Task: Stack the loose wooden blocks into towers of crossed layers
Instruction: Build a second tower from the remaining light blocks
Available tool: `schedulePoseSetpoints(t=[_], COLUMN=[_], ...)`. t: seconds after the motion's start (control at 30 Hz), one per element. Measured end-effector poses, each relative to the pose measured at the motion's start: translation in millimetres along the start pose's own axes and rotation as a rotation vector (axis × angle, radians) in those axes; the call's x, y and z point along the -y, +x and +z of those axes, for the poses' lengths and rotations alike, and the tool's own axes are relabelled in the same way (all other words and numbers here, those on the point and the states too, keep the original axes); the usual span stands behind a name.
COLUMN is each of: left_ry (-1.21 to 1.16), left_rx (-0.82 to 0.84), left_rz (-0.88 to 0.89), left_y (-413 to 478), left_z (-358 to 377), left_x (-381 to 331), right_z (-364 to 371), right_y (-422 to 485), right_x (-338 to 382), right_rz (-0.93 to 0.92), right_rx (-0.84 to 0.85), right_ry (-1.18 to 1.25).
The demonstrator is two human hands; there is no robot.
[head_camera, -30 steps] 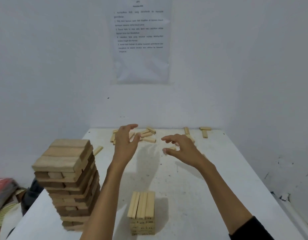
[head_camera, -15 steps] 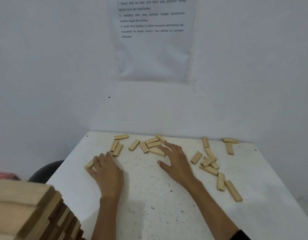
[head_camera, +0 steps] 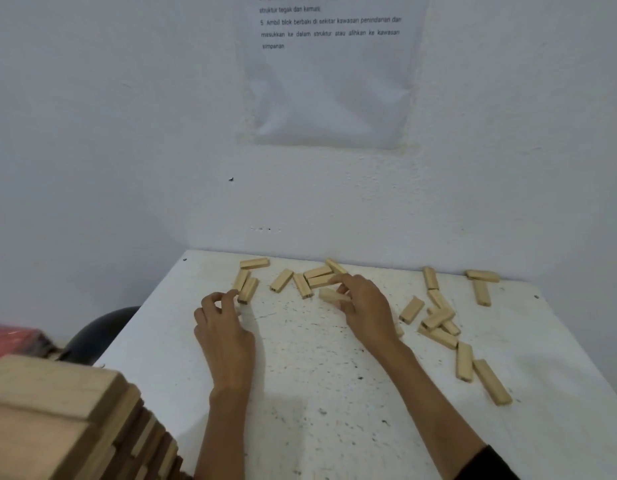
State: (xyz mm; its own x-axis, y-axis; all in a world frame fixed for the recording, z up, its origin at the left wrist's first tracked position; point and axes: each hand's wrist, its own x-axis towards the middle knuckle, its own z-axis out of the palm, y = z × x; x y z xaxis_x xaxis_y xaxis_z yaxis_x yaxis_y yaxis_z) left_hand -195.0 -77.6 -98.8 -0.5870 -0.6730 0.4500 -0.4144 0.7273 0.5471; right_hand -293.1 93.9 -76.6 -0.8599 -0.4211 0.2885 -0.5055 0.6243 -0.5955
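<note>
Right hand pinches a block; left hand curls its fingers.

Pale tan wooden blocks, white table peppered with dark specks, white wall, white sheet with dark print, tower in tan and darker brown layers, black sleeve, red thing at left
</note>
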Motion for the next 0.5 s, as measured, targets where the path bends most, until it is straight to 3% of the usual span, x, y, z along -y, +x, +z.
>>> schedulePoseSetpoints(t=[0.5], left_ry=[0.086], left_rx=[0.02], left_rz=[-0.077], left_y=[-4], left_z=[1], left_x=[0], right_z=[31], right_y=[34], right_x=[39], right_rz=[-0.155], right_rx=[0.251], right_ry=[-0.228])
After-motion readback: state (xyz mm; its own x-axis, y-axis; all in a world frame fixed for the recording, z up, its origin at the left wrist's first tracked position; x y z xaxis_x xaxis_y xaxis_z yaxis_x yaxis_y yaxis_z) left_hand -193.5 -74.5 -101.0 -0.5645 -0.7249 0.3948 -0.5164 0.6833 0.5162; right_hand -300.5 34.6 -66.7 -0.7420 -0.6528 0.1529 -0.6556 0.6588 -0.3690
